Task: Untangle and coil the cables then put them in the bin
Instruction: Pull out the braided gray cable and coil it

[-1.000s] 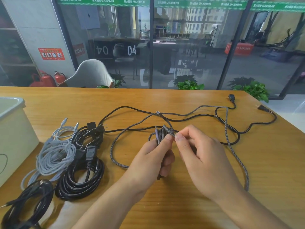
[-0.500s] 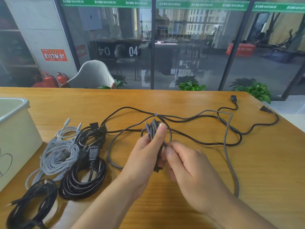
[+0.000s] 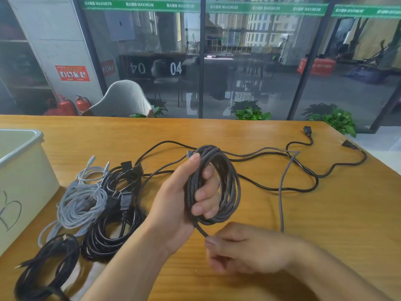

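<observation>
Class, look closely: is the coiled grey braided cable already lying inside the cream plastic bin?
No, the left hand holds the coiled grey braided cable above the wooden table, apart from the cream plastic bin.

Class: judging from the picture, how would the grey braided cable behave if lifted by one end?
Probably floppy: the grey braided cable loops easily round the left hand. Likely light, since that hand alone holds up its coil. Its loose tail would probably trail across the table.

Grey braided cable (image 3: 227, 181) half coiled above table; coiled cables (image 3: 95, 213) beside cream bin (image 3: 26, 181)
</observation>
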The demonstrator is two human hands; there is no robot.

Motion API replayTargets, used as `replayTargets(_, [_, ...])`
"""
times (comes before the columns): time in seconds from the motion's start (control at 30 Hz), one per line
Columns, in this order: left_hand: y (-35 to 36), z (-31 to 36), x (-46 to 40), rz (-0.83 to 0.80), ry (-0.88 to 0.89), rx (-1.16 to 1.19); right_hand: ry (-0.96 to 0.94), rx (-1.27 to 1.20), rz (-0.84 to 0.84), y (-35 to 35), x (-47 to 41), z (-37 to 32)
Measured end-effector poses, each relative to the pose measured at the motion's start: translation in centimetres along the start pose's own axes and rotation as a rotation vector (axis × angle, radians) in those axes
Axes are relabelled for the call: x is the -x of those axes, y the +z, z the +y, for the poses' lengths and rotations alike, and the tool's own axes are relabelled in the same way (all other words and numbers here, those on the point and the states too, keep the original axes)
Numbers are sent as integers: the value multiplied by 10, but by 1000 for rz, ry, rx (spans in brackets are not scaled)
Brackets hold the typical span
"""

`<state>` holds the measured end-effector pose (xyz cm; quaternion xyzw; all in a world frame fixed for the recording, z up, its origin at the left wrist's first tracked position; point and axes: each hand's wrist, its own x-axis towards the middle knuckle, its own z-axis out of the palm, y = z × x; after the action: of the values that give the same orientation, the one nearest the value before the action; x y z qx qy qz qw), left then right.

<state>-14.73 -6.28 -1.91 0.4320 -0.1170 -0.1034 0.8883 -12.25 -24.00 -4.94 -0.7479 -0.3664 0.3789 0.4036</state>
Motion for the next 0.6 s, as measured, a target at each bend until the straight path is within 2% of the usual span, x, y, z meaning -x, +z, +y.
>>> replayTargets(0.17, [1, 4, 4, -119, -68, -59, 45, 205, 58, -52, 23, 15])
replayTargets(0.27, [2, 3, 5, -157, -120, -196, 149, 344, 128, -71, 38, 26])
replayTargets(0.37, [4, 2, 4, -133, -154, -357, 296, 384, 380, -88, 54, 34])
replayTargets(0.53, [8, 0, 7, -149, -217, -652, 403, 608, 821, -106, 75, 33])
replayTargets(0.6, [7, 0, 8, -146, -234, -763, 413, 537, 997, -112, 87, 35])
